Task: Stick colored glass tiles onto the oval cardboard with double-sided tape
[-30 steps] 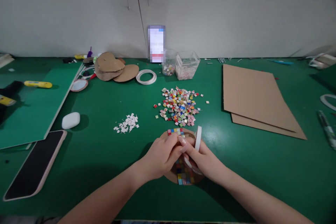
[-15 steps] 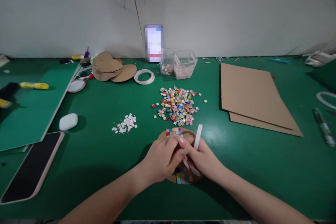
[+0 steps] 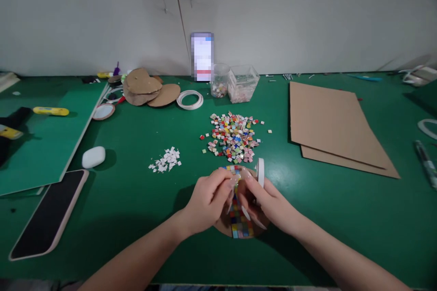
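A round cardboard disc (image 3: 225, 226) lies under both hands, with a band of small coloured mosaic tiles (image 3: 241, 223) running across its middle. My right hand (image 3: 276, 204) has a narrow roll of white tape (image 3: 261, 172) standing up at its fingers, while its thumb and index finger reach toward the left fingertips. My left hand (image 3: 206, 202) is closed in a pinch above the tiles; whatever its fingertips hold is too small to make out. Just beyond the disc is a heap of loose mosaic tiles (image 3: 234, 138). White paper scraps (image 3: 166, 160) are piled to its left.
Cardboard sheets (image 3: 331, 118) lie at right. Along the back are a lit phone (image 3: 202, 57), a clear cup (image 3: 219, 84), a clear square box (image 3: 243, 84), a tape roll (image 3: 190, 100) and cardboard discs (image 3: 165, 95). At left are a dark phone (image 3: 49, 213) and a white case (image 3: 94, 157).
My hands have drawn slightly apart, uncovering more of the tile band. The tape roll remains at my right hand. The whole view has shifted a little.
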The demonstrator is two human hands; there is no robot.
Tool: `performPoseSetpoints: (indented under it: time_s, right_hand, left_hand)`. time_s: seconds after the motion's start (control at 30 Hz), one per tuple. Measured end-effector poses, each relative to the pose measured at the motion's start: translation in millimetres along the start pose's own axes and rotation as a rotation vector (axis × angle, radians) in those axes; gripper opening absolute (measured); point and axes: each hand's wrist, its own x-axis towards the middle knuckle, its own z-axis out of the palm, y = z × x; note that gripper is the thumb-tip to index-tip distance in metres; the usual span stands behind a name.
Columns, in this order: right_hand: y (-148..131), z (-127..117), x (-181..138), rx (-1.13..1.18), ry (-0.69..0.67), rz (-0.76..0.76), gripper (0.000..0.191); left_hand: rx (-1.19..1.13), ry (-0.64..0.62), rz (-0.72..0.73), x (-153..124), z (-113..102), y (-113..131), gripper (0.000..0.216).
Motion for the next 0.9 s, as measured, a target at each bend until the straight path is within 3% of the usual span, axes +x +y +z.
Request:
performPoseSetpoints:
  time_s: [0.23, 0.37, 0.5, 0.7, 0.9]
  right_hand:
    - [-2.5, -3.4, 1.9, -0.025, 0.030, 0.024, 0.059]
    - [-2.1, -4.7, 2.6, 0.001, 0.071, 0.038, 0.057]
    - [0.6, -4.6, 3.4, 0.005, 0.076, 0.043, 0.054]
    - [2.4, -4.0, 2.4, 0.002, 0.095, 0.018, 0.041]
    - [3.6, -8.2, 5.1, -0.023, -0.145, 0.031, 0.034]
  left_hand:
    - [-0.512, -0.054, -0.212, 5.6, 1.8, 5.1, 0.034]
    - [-0.593, -0.073, -0.282, 7.1, 5.5, 3.0, 0.039]
    - [-0.474, -0.104, -0.271, 6.0, 4.7, 0.9, 0.034]
    - [-0.121, -0.083, -0.103, 3.0, 3.1, -4.1, 0.027]
    - [0.153, -0.088, 0.064, 3.7, -0.8, -7.9, 0.028]
